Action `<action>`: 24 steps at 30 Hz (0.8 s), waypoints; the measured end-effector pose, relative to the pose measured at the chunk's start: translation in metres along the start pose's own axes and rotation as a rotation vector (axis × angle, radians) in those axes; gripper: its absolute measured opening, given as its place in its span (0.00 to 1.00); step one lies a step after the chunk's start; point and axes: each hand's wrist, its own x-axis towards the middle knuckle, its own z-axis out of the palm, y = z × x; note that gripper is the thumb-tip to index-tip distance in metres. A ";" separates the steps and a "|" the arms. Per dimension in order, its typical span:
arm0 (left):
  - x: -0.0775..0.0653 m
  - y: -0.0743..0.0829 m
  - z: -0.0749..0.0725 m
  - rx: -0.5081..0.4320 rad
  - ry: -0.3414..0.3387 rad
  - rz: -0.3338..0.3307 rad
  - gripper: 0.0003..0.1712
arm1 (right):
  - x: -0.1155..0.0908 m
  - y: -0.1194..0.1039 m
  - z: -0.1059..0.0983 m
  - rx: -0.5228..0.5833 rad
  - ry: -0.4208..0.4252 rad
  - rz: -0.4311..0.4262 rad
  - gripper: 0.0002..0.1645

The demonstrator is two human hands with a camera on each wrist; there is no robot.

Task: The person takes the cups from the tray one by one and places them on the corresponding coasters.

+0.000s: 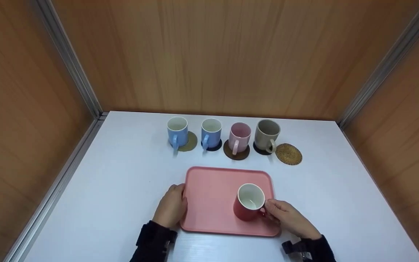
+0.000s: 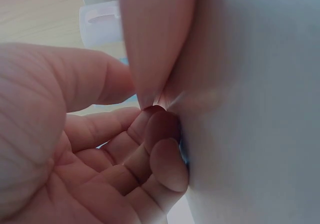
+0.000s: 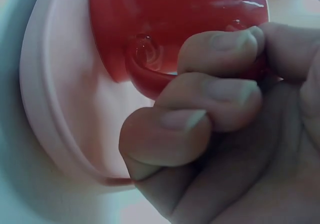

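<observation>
A pink rectangular tray [image 1: 209, 203] lies on the white table in front of me. My left hand [image 1: 171, 206] holds its left edge; in the left wrist view the thumb and curled fingers [image 2: 169, 164] meet at the tray's rim [image 2: 157, 39]. Over the tray's right half is a red mug [image 1: 245, 211] with a white inside, upright. By its handle [image 3: 150, 82], on the mug's right side, my right hand [image 1: 289, 218] grips it with curled fingers. Part of the handle is hidden behind those fingers.
Behind the tray stand two blue mugs [image 1: 182, 138] [image 1: 215, 138], a pink mug [image 1: 241, 142] and a taupe mug [image 1: 264, 138], each on or partly on a round coaster. A woven coaster [image 1: 288, 154] lies to their right. Wooden panels [image 1: 209, 58] enclose the table's back and sides.
</observation>
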 end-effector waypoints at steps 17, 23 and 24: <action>0.002 0.001 0.000 -0.006 -0.024 -0.030 0.24 | -0.016 -0.011 -0.009 0.290 -0.133 -0.090 0.29; 0.002 0.000 0.000 -0.006 -0.018 -0.028 0.24 | -0.027 -0.017 -0.021 0.244 0.111 -0.036 0.29; 0.002 0.001 0.000 -0.008 -0.017 -0.028 0.24 | -0.028 -0.018 -0.022 0.236 0.168 -0.013 0.29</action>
